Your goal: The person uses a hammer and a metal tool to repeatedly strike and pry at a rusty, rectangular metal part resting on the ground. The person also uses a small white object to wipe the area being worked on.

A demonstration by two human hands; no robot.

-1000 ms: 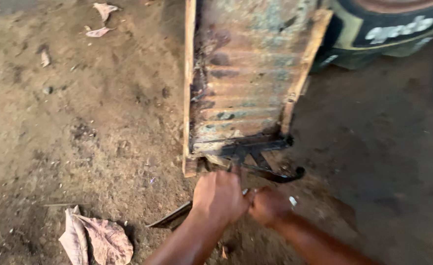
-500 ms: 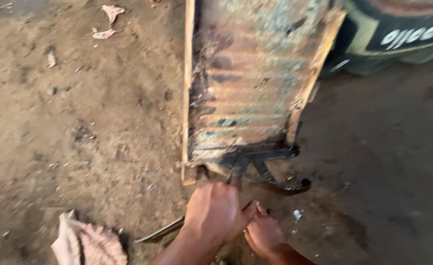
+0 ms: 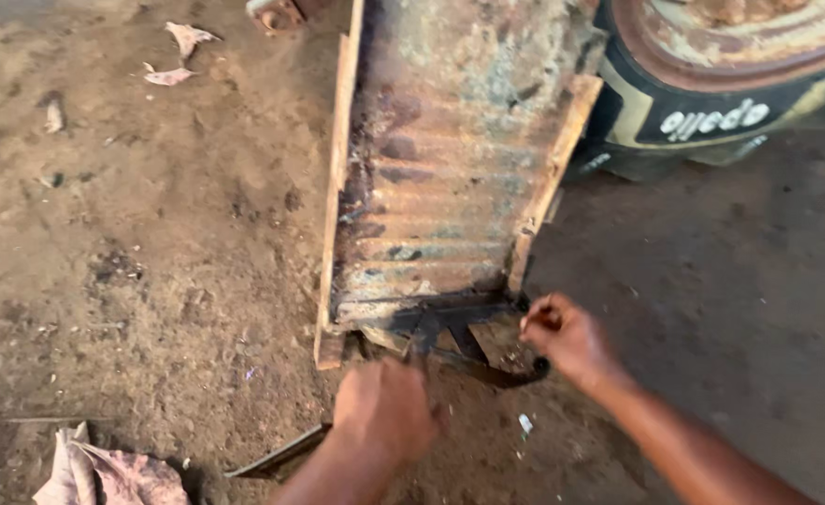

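Left hand (image 3: 386, 408), fist closed around a tool at the dark bracket (image 3: 459, 332); right hand (image 3: 566, 339), at 3 o'clock, fingers curled and pinching something small. Beyond, at 12 o'clock, lay the rusty panel (image 3: 450, 178); a tyre (image 3: 711, 103) stood at 2 o'clock.

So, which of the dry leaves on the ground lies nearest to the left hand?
The big crumpled leaf at the bottom left, just beside the left hand. The two small leaves lie far off, near the top edge.
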